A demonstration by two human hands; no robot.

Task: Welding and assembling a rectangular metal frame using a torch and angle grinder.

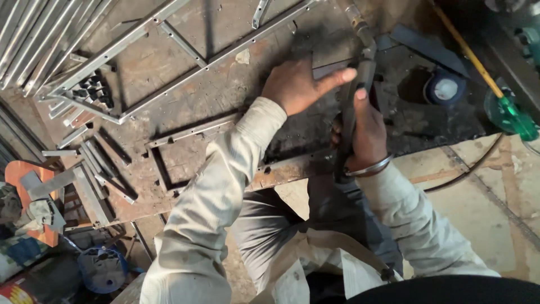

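My right hand is wrapped around the dark handle of a welding torch, which stands over a rusty steel worktable. The torch's neck runs up toward the table's far edge. My left hand lies flat on the table just left of the torch. Its forefinger stretches right and touches the torch body; it holds nothing. A metal bangle sits on my right wrist. Both arms wear pale long sleeves.
A welded frame of light steel bars lies at the table's far left, with short cut pieces nearer. Long bars are stacked top left. A blue round tin, a green-handled tool, a hose and a blue bucket surround.
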